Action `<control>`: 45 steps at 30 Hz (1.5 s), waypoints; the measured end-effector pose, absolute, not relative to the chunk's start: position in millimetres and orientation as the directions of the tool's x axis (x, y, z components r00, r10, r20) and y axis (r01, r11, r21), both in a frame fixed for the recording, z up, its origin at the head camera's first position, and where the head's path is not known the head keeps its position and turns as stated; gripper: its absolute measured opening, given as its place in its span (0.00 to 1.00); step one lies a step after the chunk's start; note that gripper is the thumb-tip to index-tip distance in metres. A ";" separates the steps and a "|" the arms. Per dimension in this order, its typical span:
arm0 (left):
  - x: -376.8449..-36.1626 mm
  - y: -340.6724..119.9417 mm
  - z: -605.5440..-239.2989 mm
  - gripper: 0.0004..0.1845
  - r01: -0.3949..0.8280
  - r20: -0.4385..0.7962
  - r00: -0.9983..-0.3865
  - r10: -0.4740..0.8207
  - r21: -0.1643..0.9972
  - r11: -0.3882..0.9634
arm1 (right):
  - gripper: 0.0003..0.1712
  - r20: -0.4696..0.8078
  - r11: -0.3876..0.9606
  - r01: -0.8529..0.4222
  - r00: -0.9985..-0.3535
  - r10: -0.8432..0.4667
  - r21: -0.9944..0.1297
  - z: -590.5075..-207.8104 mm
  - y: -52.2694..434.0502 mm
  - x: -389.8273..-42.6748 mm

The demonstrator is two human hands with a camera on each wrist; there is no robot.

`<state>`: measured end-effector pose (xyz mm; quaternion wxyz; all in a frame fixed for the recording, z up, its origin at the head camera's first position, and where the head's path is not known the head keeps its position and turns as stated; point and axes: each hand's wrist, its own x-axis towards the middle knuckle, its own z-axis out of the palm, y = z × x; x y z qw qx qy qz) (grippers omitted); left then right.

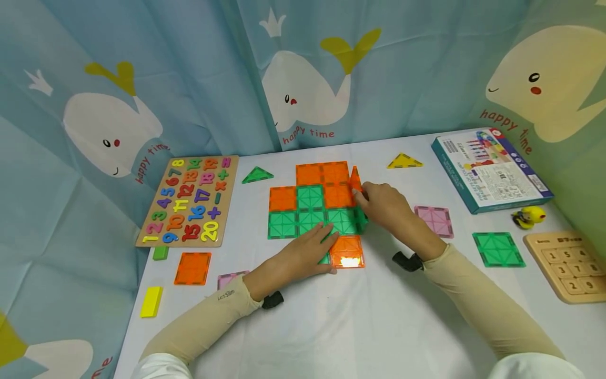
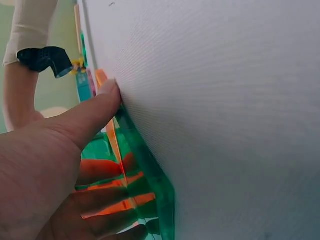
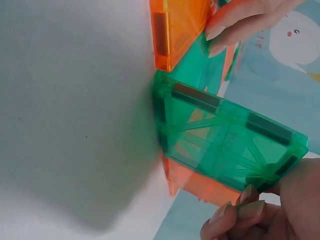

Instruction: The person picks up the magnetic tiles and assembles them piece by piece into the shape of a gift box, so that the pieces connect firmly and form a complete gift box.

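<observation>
Flat green and orange magnetic tiles lie joined in a patch, one of them the green tile (image 1: 283, 225) at its left. My left hand (image 1: 310, 250) rests on the near tiles with fingers spread; in the left wrist view its thumb (image 2: 100, 105) lies along a green edge. At the patch's right side my right hand (image 1: 385, 205) pinches a corner of a green square magnetic tile (image 3: 225, 140), which stands upright on edge. An orange tile (image 1: 355, 179) stands beside it, just behind in the right wrist view.
Loose tiles lie around: a green triangle (image 1: 258, 175), a yellow triangle (image 1: 404, 160), a pink square (image 1: 434, 221), a green square (image 1: 499, 249) and an orange square (image 1: 192, 268). A number board (image 1: 224, 210) stands left; a box (image 1: 497, 173) and wooden number board (image 1: 568, 271) lie right.
</observation>
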<state>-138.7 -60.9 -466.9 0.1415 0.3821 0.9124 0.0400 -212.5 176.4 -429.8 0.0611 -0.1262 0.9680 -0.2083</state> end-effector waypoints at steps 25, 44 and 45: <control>-160.3 -74.7 -439.1 0.19 0.690 -0.102 -0.613 0.784 0.413 0.594 | 0.21 -0.103 0.890 -0.212 -0.956 -0.274 -0.404 -429.8 177.2 -214.9; -186.2 -82.6 -434.1 0.25 0.541 -0.077 -0.734 0.675 0.534 0.650 | 0.23 -0.130 0.891 -0.181 -0.958 -0.255 -0.417 -429.0 173.9 -213.6; -186.7 -86.4 -434.5 0.26 0.525 -0.078 -0.745 0.663 0.544 0.654 | 0.23 -0.130 0.891 -0.180 -0.958 -0.255 -0.418 -428.9 174.1 -213.5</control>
